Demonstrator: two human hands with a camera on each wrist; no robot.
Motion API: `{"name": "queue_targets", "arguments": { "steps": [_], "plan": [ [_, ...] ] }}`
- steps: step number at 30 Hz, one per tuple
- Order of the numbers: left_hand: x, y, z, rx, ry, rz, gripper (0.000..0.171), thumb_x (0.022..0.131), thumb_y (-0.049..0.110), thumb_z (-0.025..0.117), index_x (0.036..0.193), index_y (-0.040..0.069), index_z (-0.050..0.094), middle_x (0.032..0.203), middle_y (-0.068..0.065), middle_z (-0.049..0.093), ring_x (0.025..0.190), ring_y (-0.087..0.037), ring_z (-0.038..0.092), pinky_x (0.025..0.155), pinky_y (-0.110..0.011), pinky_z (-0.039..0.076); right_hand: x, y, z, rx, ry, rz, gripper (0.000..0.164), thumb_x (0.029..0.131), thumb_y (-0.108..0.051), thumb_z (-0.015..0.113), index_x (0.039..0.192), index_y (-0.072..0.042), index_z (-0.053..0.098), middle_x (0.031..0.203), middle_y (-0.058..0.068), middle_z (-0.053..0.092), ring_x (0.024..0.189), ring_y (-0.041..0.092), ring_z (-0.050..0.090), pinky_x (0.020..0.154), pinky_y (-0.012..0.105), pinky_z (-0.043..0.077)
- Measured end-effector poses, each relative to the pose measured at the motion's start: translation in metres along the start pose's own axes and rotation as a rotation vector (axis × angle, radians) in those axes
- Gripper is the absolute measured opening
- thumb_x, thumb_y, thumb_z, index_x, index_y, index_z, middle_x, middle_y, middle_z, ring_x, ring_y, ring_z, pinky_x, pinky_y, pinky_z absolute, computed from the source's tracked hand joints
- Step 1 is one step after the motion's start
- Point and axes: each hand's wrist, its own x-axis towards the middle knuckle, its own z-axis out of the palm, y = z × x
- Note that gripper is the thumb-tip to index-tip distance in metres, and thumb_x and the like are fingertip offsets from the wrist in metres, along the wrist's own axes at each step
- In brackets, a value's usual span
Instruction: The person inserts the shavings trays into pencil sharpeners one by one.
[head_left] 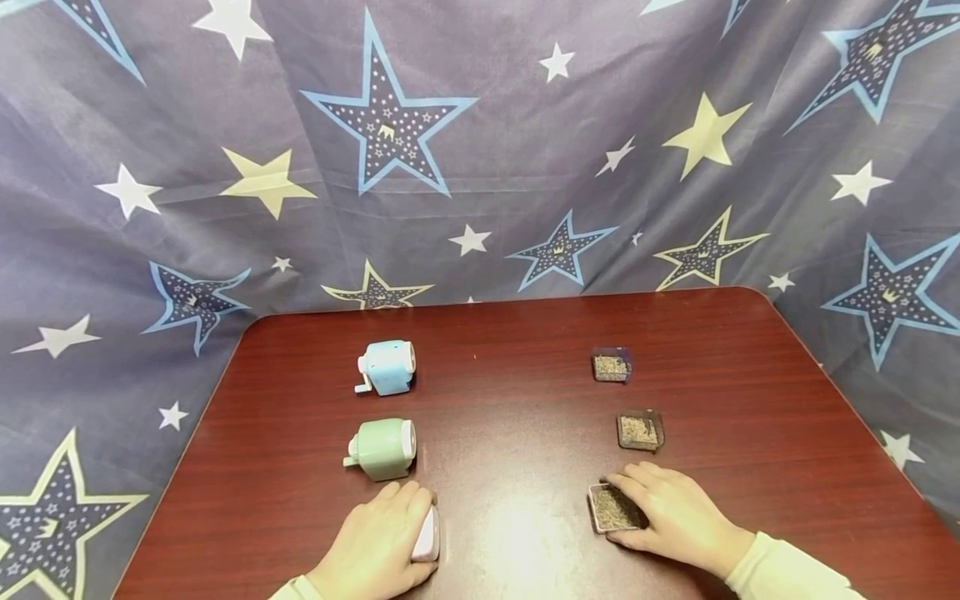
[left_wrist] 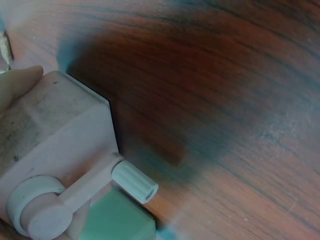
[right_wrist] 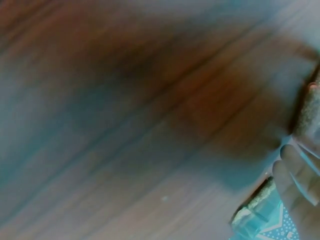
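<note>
My left hand (head_left: 377, 540) grips a pale pink crank pencil sharpener (head_left: 427, 537) near the front of the table. In the left wrist view its crank handle (left_wrist: 131, 181) and dusty body show, with a fingertip (left_wrist: 30, 80) on the body's edge. Just beyond stands a green pencil sharpener (head_left: 382, 450). My right hand (head_left: 675, 517) holds a small tray (head_left: 592, 510) of pencil shavings, fingers on its far side and thumb at the near side. Only the fingers (right_wrist: 292, 185) appear at the right edge of the right wrist view.
A light blue pencil sharpener (head_left: 388, 368) stands behind the green one. Two more trays of shavings, a dark one (head_left: 658, 429) and a bluish one (head_left: 627, 365), lie beyond my right hand. A star-patterned curtain (head_left: 480, 167) hangs behind the reddish-brown table (head_left: 502, 392).
</note>
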Motion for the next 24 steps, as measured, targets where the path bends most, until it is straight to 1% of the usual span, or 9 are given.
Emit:
{"name": "queue_targets", "arguments": {
  "steps": [7, 16, 22, 24],
  "plan": [
    [0.001, 0.0, 0.0, 0.006, 0.015, 0.003, 0.058, 0.049, 0.036, 0.085, 0.093, 0.012, 0.055, 0.085, 0.003, 0.051, 0.077, -0.018, 0.051, 0.051, -0.035, 0.044, 0.007, -0.006, 0.004, 0.008, -0.01, 0.007, 0.062, 0.07, -0.055, 0.079, 0.106, -0.005, 0.072, 0.094, -0.002, 0.063, 0.085, 0.016, 0.061, 0.069, 0.038, 0.055],
    [0.0, 0.0, -0.001, -0.004, -0.018, -0.003, 0.06, 0.051, 0.037, 0.086, 0.095, 0.011, 0.056, 0.087, 0.002, 0.052, 0.081, -0.019, 0.052, 0.053, -0.036, 0.046, 0.013, -0.014, 0.01, 0.041, -0.03, 0.002, 0.063, 0.074, -0.057, 0.076, 0.109, -0.005, 0.072, 0.096, -0.002, 0.063, 0.086, 0.016, 0.061, 0.068, 0.037, 0.055],
    [0.0, 0.001, -0.001, -0.005, -0.021, -0.005, 0.059, 0.051, 0.036, 0.085, 0.097, 0.011, 0.056, 0.087, 0.002, 0.051, 0.081, -0.019, 0.052, 0.053, -0.037, 0.046, 0.017, -0.018, 0.012, 0.049, -0.024, 0.004, 0.062, 0.072, -0.056, 0.078, 0.109, -0.006, 0.073, 0.096, -0.004, 0.062, 0.086, 0.013, 0.06, 0.069, 0.036, 0.055],
    [0.0, 0.001, -0.001, -0.004, -0.021, -0.003, 0.059, 0.052, 0.036, 0.085, 0.097, 0.011, 0.056, 0.087, 0.002, 0.051, 0.081, -0.019, 0.052, 0.053, -0.037, 0.046, 0.019, -0.02, 0.013, 0.056, -0.031, 0.007, 0.061, 0.073, -0.056, 0.077, 0.109, -0.006, 0.073, 0.096, -0.004, 0.063, 0.086, 0.012, 0.06, 0.069, 0.035, 0.055]
  ]
}}
